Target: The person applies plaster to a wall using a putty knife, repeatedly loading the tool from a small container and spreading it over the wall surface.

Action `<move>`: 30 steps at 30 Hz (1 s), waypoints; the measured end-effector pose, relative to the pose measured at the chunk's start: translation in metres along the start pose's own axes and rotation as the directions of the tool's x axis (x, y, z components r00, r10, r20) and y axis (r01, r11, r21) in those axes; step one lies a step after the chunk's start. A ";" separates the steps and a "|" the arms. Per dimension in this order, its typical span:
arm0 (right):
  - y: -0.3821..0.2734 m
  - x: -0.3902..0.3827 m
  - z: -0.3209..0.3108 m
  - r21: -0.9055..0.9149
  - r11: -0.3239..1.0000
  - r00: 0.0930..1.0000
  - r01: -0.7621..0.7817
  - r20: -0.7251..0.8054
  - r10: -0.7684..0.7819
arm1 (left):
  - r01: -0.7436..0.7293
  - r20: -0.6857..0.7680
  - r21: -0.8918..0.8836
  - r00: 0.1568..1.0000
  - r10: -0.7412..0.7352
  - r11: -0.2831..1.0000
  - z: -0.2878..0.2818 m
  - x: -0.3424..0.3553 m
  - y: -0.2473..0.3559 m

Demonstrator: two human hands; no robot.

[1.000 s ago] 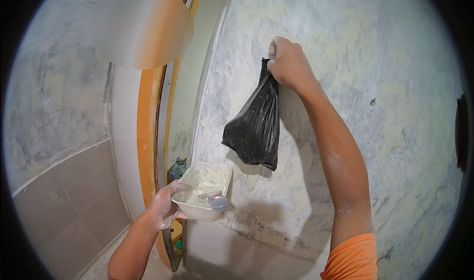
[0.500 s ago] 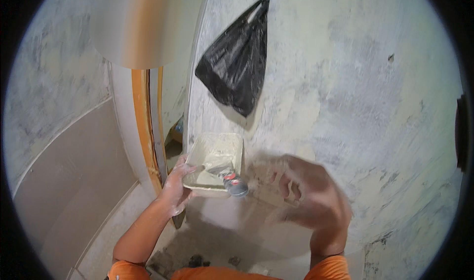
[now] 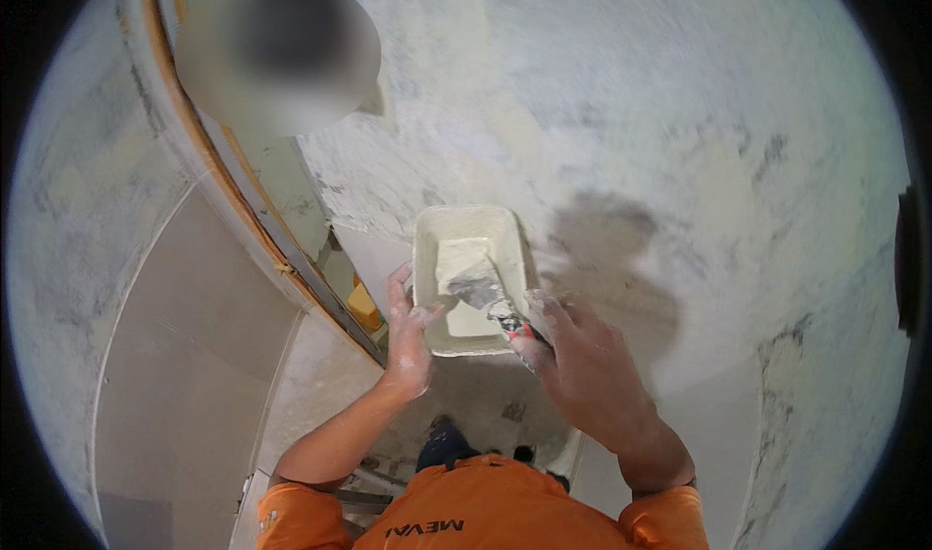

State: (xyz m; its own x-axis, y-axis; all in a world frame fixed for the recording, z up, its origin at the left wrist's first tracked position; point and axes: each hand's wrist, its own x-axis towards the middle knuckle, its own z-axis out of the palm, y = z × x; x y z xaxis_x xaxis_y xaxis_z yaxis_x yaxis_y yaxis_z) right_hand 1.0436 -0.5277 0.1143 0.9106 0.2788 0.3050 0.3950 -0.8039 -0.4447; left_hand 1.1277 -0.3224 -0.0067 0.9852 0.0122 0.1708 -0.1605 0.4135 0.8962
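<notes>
A cream-coloured rectangular tray [image 3: 424, 259] is held in front of my body, partly filled with pale wet plaster [image 3: 462, 252]. My left hand [image 3: 411, 341] grips its left side, the thumb hooked over the rim near the lower left corner. In my right hand [image 3: 594, 366] is a putty knife [image 3: 476, 286], its fingers wrapped round the dark and red handle. The blade is smeared grey and lies inside the tray over the plaster, pointing up and left. White residue coats both hands.
A patchy plastered wall [image 3: 631, 94] stands ahead, with my shadow on it. To the left run a wooden door frame [image 3: 254, 210] and a grey panel [image 3: 194, 356]. Through the opening shows a yellow object [image 3: 364, 307]. A blurred patch hides the upper left.
My right hand has come from the wall side and taken hold of the putty knife in the tray. The view has tilted down, and the black bag no longer shows.
</notes>
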 end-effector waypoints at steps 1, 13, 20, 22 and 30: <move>0.004 -0.014 0.004 0.013 0.999 0.999 -0.039 -0.006 0.039 | 0.031 0.046 0.017 0.998 -0.032 0.999 0.005 -0.003 -0.013; 0.027 -0.078 0.004 -0.358 0.868 0.935 -0.344 -0.046 0.352 | 0.322 0.242 -0.109 0.926 -0.289 0.941 0.077 -0.040 -0.067; 0.012 -0.087 -0.028 -0.406 0.846 0.937 -0.345 -0.089 0.339 | 0.265 0.358 -0.089 0.908 -0.217 0.960 0.068 -0.043 -0.076; 0.008 -0.085 -0.024 -0.444 0.805 0.919 -0.394 -0.166 0.359 | 0.245 0.389 -0.087 0.900 -0.194 0.966 0.063 -0.040 -0.076; 0.008 -0.079 -0.009 -0.498 0.839 0.947 -0.220 0.099 0.307 | 0.325 0.376 -0.125 0.890 -0.258 0.937 0.057 -0.031 -0.065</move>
State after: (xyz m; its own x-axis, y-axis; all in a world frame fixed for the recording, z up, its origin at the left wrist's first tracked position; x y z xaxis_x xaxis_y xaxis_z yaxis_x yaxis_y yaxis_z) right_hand 0.9739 -0.5604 0.0945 0.9952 0.0692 0.0691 0.0707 -0.9973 -0.0202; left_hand 1.1043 -0.4011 -0.0473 0.8956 -0.4386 0.0747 0.1773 0.5057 0.8443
